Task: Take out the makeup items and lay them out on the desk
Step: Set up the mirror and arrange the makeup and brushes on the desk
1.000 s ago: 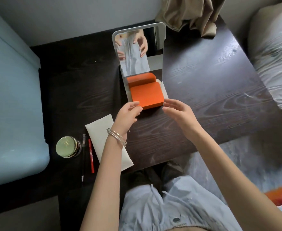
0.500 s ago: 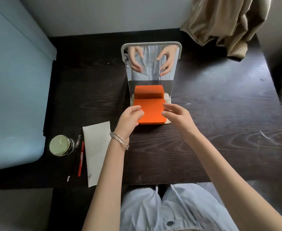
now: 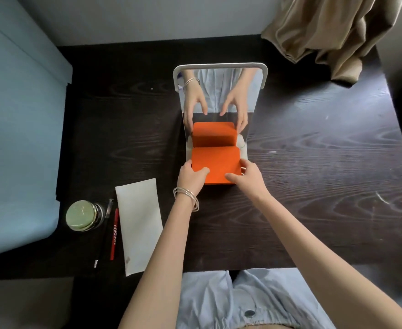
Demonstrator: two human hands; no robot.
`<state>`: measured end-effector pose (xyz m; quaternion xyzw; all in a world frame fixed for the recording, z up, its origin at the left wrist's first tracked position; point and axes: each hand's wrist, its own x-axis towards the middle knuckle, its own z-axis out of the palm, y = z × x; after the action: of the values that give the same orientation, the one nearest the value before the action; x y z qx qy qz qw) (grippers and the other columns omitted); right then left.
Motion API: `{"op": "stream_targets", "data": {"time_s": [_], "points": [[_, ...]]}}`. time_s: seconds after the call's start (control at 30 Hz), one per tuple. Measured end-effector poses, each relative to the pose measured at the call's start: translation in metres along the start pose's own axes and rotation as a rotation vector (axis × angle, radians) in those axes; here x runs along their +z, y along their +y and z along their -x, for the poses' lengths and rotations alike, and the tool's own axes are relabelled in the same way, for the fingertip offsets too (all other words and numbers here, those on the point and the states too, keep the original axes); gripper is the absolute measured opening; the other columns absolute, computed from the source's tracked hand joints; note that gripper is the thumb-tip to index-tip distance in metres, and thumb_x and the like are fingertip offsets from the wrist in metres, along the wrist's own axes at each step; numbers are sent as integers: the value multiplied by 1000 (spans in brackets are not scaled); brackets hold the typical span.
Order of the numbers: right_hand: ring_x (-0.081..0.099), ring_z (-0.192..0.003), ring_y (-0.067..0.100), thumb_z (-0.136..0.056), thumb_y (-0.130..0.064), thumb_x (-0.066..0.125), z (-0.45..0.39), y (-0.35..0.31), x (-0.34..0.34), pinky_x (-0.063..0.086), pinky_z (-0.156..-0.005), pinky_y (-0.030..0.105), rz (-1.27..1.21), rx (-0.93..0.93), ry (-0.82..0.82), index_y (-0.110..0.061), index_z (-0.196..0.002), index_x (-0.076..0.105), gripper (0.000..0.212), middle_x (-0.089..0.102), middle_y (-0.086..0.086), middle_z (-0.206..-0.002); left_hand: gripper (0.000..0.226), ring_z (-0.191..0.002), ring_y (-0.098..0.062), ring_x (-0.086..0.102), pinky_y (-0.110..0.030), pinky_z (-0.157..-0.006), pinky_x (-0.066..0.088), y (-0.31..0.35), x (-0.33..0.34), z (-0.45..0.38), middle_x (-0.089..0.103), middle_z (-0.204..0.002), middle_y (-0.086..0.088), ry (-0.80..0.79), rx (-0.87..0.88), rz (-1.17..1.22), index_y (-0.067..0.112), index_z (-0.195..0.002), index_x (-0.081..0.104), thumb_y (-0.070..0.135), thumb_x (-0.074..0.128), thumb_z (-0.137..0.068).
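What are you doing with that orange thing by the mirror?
A person sits at a dark wooden desk. Both hands, the left hand and right hand, grip the near edge of a flat orange rectangular case lying before a standing white-framed mirror. To the left lie a white flat pouch, a red pencil and a round green-lidded jar.

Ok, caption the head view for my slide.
Both hands grip the orange case before the mirror.

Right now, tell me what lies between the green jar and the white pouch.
In the head view, two pencils lie side by side between the green jar and the white pouch: a dark pencil nearer the jar, a red pencil nearer the pouch.
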<state>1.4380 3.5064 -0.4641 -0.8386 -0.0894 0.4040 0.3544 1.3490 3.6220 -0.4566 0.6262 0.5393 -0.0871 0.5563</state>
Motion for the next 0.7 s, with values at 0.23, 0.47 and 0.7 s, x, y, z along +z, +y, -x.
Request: {"op": "stream_targets", "data": {"time_s": [0.23,0.47,0.7], "points": [[47,-114,18,-76,-18,71,35,22,5,41,-96,31,36,6,41,-8,-127,51,56,49,6,-116,53,-110,-18,55,-29,-84,44,-32,-5,29,54,-126,-2,-46,22,98,15,-134,45,15,57,-83],[49,-112,17,-70,-27,71,61,44,20,45,-90,32,68,85,-22,-11,-127,52,61,53,6,-117,49,-104,-12,51,-27,-82,39,-67,0,49,53,-128,-2,-75,-24,150,14,-133,45,10,56,-85],[60,-101,23,-49,-52,62,67,55,30,53,-87,39,115,165,-28,-8,-124,50,87,56,12,-118,54,-119,-20,48,-33,-93,41,-81,5,51,47,-136,-6,-90,-45,91,13,-138,39,15,57,-87]]}}
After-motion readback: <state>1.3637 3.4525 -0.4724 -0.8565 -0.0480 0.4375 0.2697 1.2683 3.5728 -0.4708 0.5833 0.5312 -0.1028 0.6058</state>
